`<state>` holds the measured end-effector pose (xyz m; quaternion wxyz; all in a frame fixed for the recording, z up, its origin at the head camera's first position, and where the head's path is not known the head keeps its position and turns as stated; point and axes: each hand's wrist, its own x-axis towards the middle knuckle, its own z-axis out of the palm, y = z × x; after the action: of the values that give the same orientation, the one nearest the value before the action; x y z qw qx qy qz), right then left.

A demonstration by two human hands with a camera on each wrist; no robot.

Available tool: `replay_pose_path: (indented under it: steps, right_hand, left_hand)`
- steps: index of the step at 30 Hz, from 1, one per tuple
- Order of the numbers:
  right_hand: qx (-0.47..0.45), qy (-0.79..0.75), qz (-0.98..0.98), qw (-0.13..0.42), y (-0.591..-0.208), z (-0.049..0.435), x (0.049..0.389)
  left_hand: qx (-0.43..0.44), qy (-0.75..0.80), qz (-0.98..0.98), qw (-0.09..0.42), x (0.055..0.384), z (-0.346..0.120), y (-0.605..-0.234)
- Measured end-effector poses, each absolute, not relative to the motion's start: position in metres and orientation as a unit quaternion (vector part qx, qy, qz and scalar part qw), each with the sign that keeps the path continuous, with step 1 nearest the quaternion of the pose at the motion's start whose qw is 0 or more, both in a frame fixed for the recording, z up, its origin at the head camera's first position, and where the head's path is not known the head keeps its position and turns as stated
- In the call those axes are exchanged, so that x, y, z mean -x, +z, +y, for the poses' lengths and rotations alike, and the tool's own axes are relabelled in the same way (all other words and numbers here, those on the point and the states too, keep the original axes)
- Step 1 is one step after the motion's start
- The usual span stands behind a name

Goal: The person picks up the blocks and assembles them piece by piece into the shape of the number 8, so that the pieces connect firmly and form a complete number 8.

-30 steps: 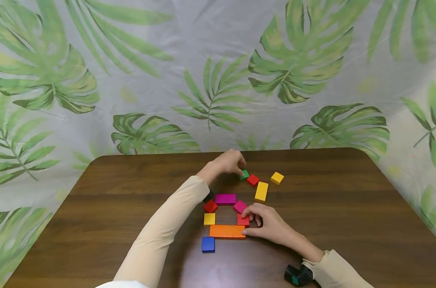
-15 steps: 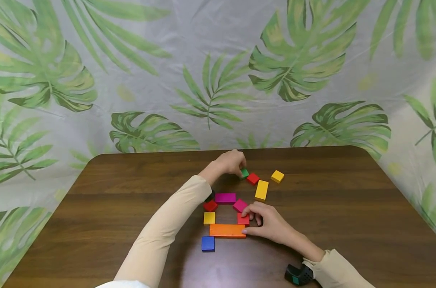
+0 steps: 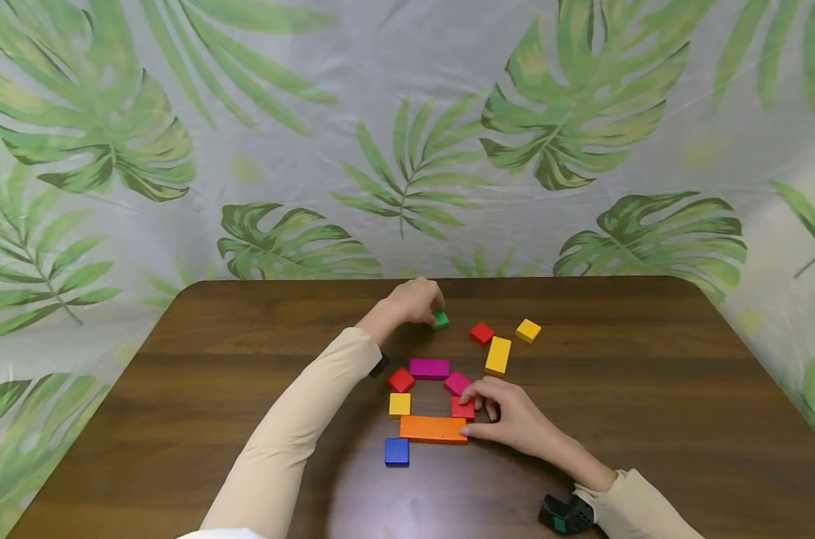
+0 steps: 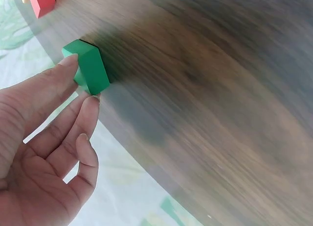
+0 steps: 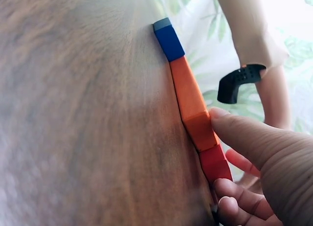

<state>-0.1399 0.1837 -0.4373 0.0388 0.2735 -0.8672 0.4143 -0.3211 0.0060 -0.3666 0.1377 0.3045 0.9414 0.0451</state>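
Near the table's far edge, my left hand (image 3: pixel 414 301) pinches a small green block (image 3: pixel 441 320). The left wrist view shows the thumb on one face of the green block (image 4: pixel 93 69) and fingertips at its lower end. My right hand (image 3: pixel 515 419) rests by a ring of coloured blocks. Its thumb touches the right end of a long orange block (image 3: pixel 430 429), and its loosely bent fingers touch a red block (image 3: pixel 462 407) behind that. The ring also has a pink block (image 3: pixel 457 383), a magenta block (image 3: pixel 429 368), another red block (image 3: pixel 401 380) and a yellow square block (image 3: pixel 400 404).
A blue block (image 3: pixel 397 452) adjoins the orange block's front left corner. Right of the green block lie a loose red block (image 3: pixel 482 333), a long yellow block (image 3: pixel 498 355) and a small yellow block (image 3: pixel 528 330). A leaf-patterned cloth (image 3: pixel 299 172) hangs behind the wooden table (image 3: pixel 616 359).
My left hand has drawn the green block leftward, away from the loose red block it was beside. The right hand stays at the orange and red blocks. The head view has shifted slightly.
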Motion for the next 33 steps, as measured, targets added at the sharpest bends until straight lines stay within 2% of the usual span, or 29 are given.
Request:
replay_pose_path:
  steps: [9, 18, 26, 33]
  right_hand:
    - [-0.274, 0.405, -0.871, 0.051, -0.438, 0.187, 0.139]
    - [-0.276, 0.401, -0.872, 0.057, -0.438, 0.189, 0.139]
    - [-0.268, 0.408, -0.871, 0.046, -0.437, 0.187, 0.139]
    - [-0.274, 0.403, -0.872, 0.041, -0.437, 0.183, 0.141]
  left_hand:
    - [-0.279, 0.102, 0.944, 0.144, 0.318, -0.030, -0.370]
    - [-0.243, 0.148, 0.950, 0.129, 0.304, -0.068, -0.373]
    - [-0.206, 0.160, 0.957, 0.127, 0.278, -0.100, -0.371]
    - [-0.175, 0.188, 0.960, 0.109, 0.237, -0.127, -0.374]
